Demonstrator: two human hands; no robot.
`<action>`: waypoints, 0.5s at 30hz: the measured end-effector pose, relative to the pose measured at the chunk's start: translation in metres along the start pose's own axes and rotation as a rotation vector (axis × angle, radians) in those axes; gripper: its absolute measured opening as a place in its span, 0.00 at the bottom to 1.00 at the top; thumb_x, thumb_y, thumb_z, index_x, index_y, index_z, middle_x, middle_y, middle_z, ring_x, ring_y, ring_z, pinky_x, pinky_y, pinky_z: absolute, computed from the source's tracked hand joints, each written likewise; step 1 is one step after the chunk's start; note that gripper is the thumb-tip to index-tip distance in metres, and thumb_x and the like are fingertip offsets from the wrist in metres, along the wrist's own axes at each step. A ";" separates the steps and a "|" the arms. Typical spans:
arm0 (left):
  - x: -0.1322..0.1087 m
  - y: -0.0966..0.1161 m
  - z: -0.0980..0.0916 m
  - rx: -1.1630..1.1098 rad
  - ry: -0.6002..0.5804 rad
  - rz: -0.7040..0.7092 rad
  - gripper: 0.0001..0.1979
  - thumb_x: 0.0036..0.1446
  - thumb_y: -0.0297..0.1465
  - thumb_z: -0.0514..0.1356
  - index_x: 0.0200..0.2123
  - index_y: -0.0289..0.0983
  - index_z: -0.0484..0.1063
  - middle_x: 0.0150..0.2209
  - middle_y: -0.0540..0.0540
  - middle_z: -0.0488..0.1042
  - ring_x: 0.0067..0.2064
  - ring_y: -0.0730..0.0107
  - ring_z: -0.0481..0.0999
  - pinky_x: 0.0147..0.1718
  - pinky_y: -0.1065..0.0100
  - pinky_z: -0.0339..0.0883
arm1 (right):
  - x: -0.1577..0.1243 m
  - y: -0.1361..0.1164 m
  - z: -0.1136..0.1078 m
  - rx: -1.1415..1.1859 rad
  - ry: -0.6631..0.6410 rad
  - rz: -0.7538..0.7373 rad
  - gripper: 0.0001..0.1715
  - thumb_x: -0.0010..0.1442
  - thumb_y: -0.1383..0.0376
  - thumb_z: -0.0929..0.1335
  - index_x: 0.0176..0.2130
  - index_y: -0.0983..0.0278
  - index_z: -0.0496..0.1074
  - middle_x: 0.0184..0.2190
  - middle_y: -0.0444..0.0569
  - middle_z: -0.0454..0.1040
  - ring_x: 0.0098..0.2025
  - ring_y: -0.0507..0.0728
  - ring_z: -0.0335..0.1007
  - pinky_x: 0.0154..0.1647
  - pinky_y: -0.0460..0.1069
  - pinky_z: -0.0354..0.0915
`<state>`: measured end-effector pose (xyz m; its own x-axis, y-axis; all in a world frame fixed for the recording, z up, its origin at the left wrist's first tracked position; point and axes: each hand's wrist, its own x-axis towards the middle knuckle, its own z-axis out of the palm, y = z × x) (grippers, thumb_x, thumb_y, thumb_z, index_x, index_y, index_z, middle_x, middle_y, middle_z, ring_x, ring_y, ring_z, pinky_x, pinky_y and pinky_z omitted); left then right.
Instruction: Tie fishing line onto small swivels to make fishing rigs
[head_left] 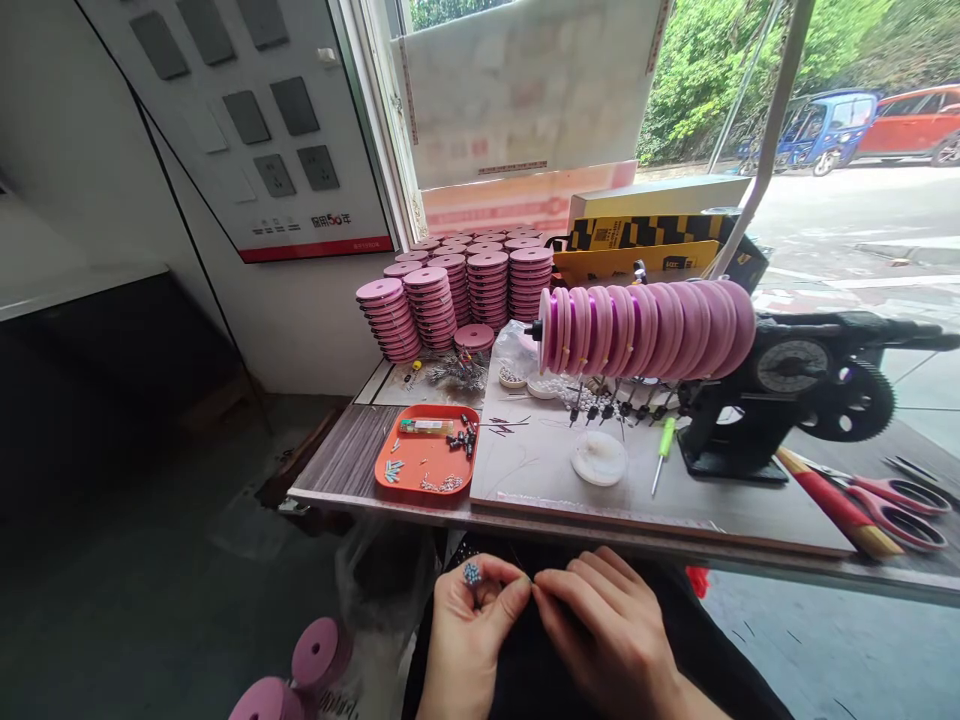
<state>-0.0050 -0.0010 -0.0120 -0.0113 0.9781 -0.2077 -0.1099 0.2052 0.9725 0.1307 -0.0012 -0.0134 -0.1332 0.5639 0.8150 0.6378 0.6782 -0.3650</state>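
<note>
Your two hands meet low at 6 o'clock, in front of the table edge. Your left hand (472, 625) is pinched shut on a small blue-speckled bead (472, 573), and your right hand (607, 625) has thumb and forefinger pressed together right against it, seemingly on a fine line too thin to make out. So one small piece looks to be in work now.

At 7 o'clock, down by your knees, two pink spools (296, 675) lie loose. On the table (341, 455), the orange tray (427, 462) at 11 o'clock holds small parts that look unused, and a white dish (598, 457) sits at 12. Beyond it a row of pink spools (645, 328) is threaded on the winder (787, 395), with red scissors (896, 505) off at 3 o'clock. Farther back at 11 o'clock, the pink stacks (457, 295) suggest much is finished.

The wall panel (247, 120) of switches carries a line of red and black characters with a "5" in it; I can't read the rest.
</note>
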 end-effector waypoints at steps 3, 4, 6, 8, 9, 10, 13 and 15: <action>0.000 0.001 0.001 -0.014 -0.026 -0.015 0.17 0.39 0.42 0.68 0.22 0.34 0.73 0.16 0.56 0.57 0.19 0.81 0.47 0.17 0.74 0.43 | 0.000 0.001 -0.001 -0.053 -0.022 -0.062 0.07 0.61 0.72 0.62 0.36 0.67 0.69 0.18 0.43 0.69 0.20 0.50 0.61 0.25 0.47 0.55; -0.001 0.001 0.001 -0.020 -0.025 -0.016 0.18 0.40 0.44 0.67 0.22 0.34 0.72 0.16 0.57 0.55 0.19 0.80 0.47 0.17 0.74 0.43 | 0.000 0.002 -0.001 -0.086 -0.038 -0.088 0.08 0.62 0.71 0.61 0.38 0.68 0.69 0.18 0.43 0.69 0.19 0.50 0.61 0.25 0.47 0.55; -0.003 0.000 0.001 -0.021 -0.016 -0.019 0.20 0.41 0.47 0.65 0.21 0.33 0.72 0.16 0.57 0.53 0.19 0.80 0.47 0.17 0.74 0.42 | 0.001 0.002 -0.001 -0.150 -0.073 -0.122 0.10 0.64 0.70 0.60 0.38 0.68 0.70 0.16 0.42 0.68 0.18 0.50 0.60 0.24 0.48 0.53; -0.005 -0.001 0.001 -0.007 -0.006 0.000 0.21 0.44 0.48 0.63 0.22 0.34 0.71 0.16 0.57 0.51 0.19 0.80 0.48 0.16 0.74 0.42 | 0.002 0.002 0.000 -0.185 -0.095 -0.133 0.13 0.64 0.69 0.59 0.32 0.67 0.70 0.15 0.41 0.66 0.17 0.50 0.57 0.24 0.48 0.51; -0.005 0.000 0.001 -0.010 0.000 0.019 0.21 0.46 0.48 0.62 0.23 0.34 0.71 0.16 0.56 0.53 0.18 0.80 0.50 0.16 0.74 0.43 | 0.002 0.001 0.001 -0.190 -0.103 -0.143 0.16 0.64 0.70 0.59 0.28 0.66 0.69 0.14 0.41 0.65 0.17 0.50 0.56 0.24 0.48 0.50; -0.004 0.002 0.000 -0.036 0.012 0.040 0.20 0.46 0.47 0.62 0.23 0.34 0.71 0.18 0.55 0.57 0.19 0.80 0.53 0.16 0.75 0.47 | 0.003 0.001 0.002 -0.191 -0.111 -0.157 0.19 0.64 0.70 0.59 0.24 0.65 0.66 0.14 0.41 0.63 0.17 0.50 0.55 0.23 0.48 0.49; 0.000 0.020 -0.007 -0.273 -0.003 -0.001 0.18 0.45 0.43 0.65 0.19 0.35 0.67 0.23 0.50 0.66 0.26 0.72 0.66 0.26 0.72 0.62 | 0.005 -0.001 0.006 -0.172 -0.112 -0.217 0.24 0.63 0.72 0.56 0.18 0.64 0.59 0.14 0.42 0.61 0.18 0.50 0.53 0.22 0.47 0.48; 0.006 0.038 -0.015 -0.464 -0.030 -0.091 0.19 0.43 0.39 0.67 0.16 0.36 0.62 0.18 0.53 0.61 0.26 0.71 0.66 0.33 0.67 0.67 | 0.006 -0.001 0.007 -0.154 -0.100 -0.259 0.25 0.63 0.73 0.54 0.17 0.64 0.58 0.14 0.42 0.60 0.18 0.50 0.51 0.21 0.46 0.48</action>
<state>-0.0239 0.0119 0.0218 0.0466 0.9589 -0.2800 -0.5421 0.2598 0.7992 0.1236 0.0052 -0.0113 -0.3752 0.4308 0.8208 0.6794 0.7302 -0.0727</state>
